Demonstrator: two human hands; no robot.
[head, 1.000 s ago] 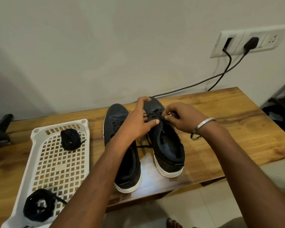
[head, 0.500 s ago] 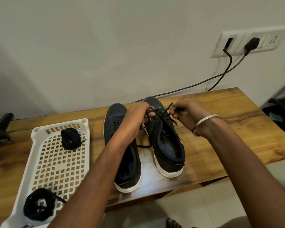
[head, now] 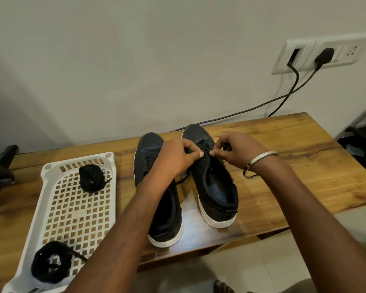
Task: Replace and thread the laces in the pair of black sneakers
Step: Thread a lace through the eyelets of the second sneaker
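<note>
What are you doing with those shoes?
A person is working on the lace of the right black sneaker with a white sole. The left hand and right hand both pinch it over the eyelets. The left black sneaker stands beside it on the wooden table. Two bundled black laces lie in the white plastic basket.

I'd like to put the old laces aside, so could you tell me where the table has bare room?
Bare wood lies right of the right sneaker, out to the table edge. A narrower strip runs between the white tray and the left sneaker. It is crowded over the right sneaker's eyelets, where the left hand and right hand work.
</note>
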